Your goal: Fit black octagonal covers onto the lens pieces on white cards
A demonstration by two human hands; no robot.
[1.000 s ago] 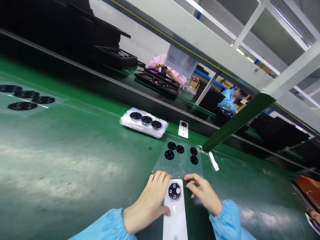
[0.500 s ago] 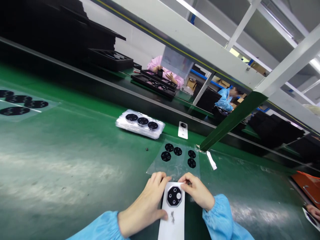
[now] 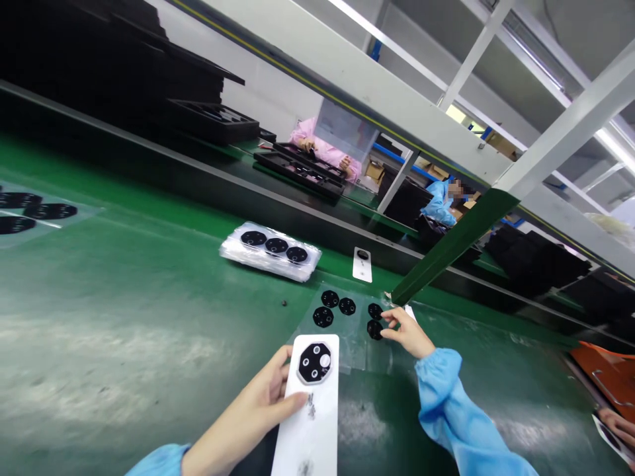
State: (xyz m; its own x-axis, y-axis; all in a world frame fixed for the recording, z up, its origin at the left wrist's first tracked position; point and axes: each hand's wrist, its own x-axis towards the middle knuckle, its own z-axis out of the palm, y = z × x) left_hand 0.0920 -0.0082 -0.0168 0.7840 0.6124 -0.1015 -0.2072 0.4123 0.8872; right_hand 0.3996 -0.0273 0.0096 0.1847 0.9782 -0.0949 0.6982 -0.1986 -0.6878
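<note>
My left hand (image 3: 262, 400) grips a white phone back cover (image 3: 312, 410) by its left edge; the cover carries a black octagonal camera ring (image 3: 314, 362) near its top. My right hand (image 3: 407, 330) reaches forward over a clear film sheet (image 3: 347, 324) and pinches at a black octagonal lens sticker (image 3: 375, 328) on it. Several more black stickers (image 3: 330, 307) lie on the same sheet. Both sleeves are light blue.
A clear-wrapped stack of white covers (image 3: 270, 251) lies further out on the green belt (image 3: 124, 317), with a single white cover (image 3: 362, 263) beside it. Another sticker sheet (image 3: 30, 211) is at far left. A green bar (image 3: 446, 248) slants down right. Other workers sit beyond.
My right hand left the cover's top and reached forward to the stickers on the film. My left hand lifted the cover and drew it back and left.
</note>
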